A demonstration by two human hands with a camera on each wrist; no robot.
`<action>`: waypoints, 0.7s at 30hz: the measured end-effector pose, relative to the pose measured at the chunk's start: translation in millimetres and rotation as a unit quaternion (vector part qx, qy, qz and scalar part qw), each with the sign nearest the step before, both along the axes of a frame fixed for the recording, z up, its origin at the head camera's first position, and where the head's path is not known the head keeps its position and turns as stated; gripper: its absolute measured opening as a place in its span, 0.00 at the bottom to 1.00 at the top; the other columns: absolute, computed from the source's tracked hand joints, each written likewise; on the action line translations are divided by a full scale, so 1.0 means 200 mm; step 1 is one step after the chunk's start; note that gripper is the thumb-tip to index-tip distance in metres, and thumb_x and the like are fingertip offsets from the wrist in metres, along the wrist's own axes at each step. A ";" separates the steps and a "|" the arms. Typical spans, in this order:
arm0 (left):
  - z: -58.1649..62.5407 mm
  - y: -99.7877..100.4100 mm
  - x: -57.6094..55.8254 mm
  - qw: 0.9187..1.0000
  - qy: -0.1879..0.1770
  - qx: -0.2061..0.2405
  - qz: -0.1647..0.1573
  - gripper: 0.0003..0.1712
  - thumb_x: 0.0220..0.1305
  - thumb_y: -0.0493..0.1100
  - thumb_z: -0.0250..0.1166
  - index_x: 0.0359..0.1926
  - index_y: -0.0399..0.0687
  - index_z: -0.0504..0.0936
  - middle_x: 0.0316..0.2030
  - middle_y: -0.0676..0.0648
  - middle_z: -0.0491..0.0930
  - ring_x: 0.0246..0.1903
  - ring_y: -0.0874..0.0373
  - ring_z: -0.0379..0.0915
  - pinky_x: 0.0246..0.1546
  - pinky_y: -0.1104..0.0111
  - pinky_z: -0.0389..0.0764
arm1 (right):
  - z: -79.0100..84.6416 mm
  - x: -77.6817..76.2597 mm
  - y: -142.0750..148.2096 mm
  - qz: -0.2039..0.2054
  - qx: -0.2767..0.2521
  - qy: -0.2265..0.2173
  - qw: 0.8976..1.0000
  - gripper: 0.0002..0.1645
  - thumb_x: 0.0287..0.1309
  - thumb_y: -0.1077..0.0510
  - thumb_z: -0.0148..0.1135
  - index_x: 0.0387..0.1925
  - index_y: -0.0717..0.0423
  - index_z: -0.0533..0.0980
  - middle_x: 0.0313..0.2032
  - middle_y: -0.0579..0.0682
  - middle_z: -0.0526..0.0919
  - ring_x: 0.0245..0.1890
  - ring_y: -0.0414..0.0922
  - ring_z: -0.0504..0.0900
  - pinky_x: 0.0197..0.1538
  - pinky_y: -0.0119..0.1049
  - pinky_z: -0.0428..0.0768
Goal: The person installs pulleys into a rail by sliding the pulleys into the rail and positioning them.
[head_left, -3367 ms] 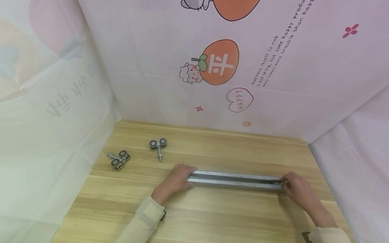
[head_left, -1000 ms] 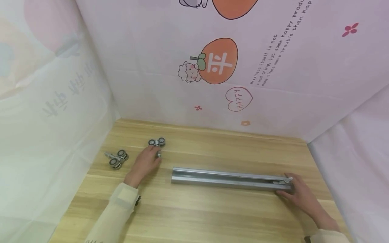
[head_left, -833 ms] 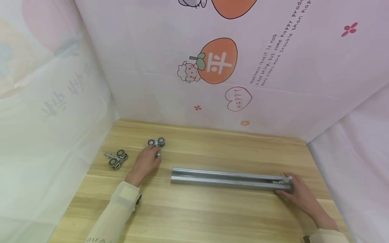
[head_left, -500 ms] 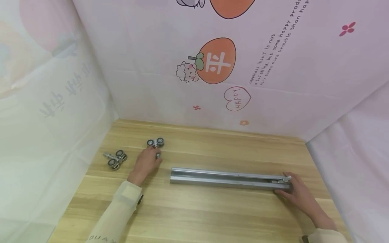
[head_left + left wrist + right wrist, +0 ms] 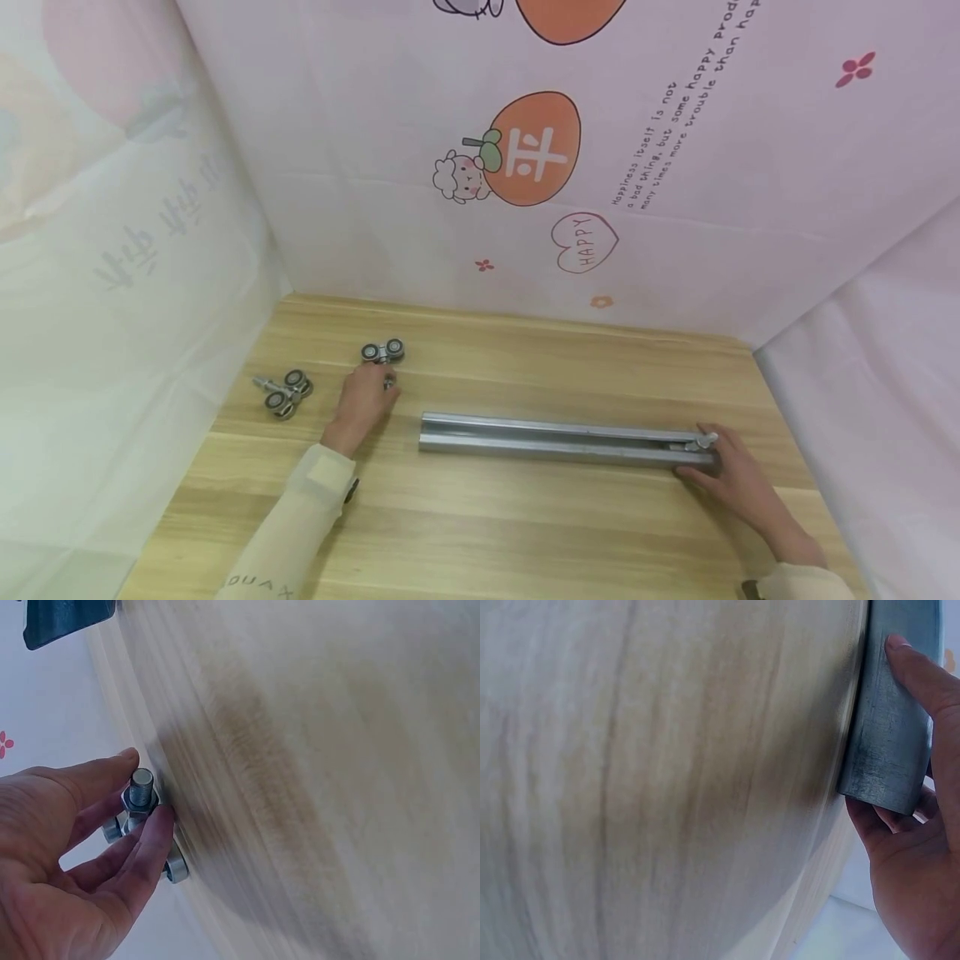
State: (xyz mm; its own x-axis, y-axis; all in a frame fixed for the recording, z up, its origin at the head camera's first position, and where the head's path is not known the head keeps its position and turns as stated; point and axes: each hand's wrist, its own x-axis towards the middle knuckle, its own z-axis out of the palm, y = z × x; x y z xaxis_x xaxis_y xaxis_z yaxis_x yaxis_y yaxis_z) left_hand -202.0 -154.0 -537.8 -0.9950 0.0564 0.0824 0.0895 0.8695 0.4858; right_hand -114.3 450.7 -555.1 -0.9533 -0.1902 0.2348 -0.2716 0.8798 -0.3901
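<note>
At the back left of the wooden table, a metal roller hanger (image 5: 382,352) with small dark-rimmed wheels lies under my left hand (image 5: 362,402). In the left wrist view, the thumb and fingers of my left hand (image 5: 82,862) pinch its threaded bolt (image 5: 141,787) around the nut. A slotted steel rail (image 5: 555,452) lies across the middle, slot upward. Thumb and fingers of my right hand (image 5: 738,479) grip its right end; the right wrist view shows the thumb on the side wall of the rail (image 5: 892,727). Another hanger's bolt (image 5: 705,442) sticks out of the slot there.
Another roller hanger (image 5: 288,396) lies farther left, near the white cloth wall (image 5: 150,375). Behind the table (image 5: 525,533) rises a printed cloth (image 5: 375,208), and a further cloth (image 5: 862,375) hangs along the right side.
My left hand has left the rail's left end and gone to the back-left hanger, pinching its bolt. My right hand has shifted from the bolt at the slot to gripping the rail's end.
</note>
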 end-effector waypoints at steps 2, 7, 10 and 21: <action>0.00 0.00 0.00 1.000 0.005 -0.004 0.004 0.15 0.55 0.41 0.69 0.43 0.40 0.85 0.43 0.37 0.85 0.42 0.42 0.80 0.43 0.53 0.83 | 0.00 0.00 0.00 -0.001 -0.001 -0.002 1.000 0.53 0.39 0.45 0.77 0.62 0.71 0.66 0.58 0.72 0.68 0.54 0.72 0.69 0.53 0.73 0.67; 0.00 0.01 -0.01 1.000 0.010 -0.005 0.020 0.11 0.54 0.39 0.68 0.41 0.41 0.86 0.40 0.37 0.85 0.39 0.43 0.80 0.38 0.54 0.83 | -0.01 0.00 0.00 -0.004 0.000 -0.002 1.000 0.53 0.39 0.45 0.77 0.62 0.70 0.66 0.58 0.72 0.68 0.54 0.72 0.69 0.53 0.72 0.67; 0.00 0.01 -0.01 0.999 0.016 -0.002 0.029 0.11 0.53 0.36 0.66 0.39 0.40 0.85 0.39 0.37 0.84 0.37 0.44 0.80 0.35 0.56 0.83 | -0.01 0.00 0.00 -0.002 -0.001 0.002 1.000 0.53 0.39 0.45 0.77 0.62 0.70 0.67 0.58 0.72 0.68 0.54 0.72 0.69 0.52 0.73 0.67; 0.00 0.00 0.01 0.998 0.019 0.037 0.057 0.11 0.50 0.31 0.62 0.37 0.40 0.84 0.33 0.39 0.83 0.20 0.55 0.74 0.16 0.69 0.76 | -0.01 0.00 0.00 -0.010 0.005 -0.009 1.000 0.55 0.40 0.43 0.76 0.64 0.70 0.65 0.60 0.72 0.67 0.54 0.72 0.69 0.52 0.73 0.67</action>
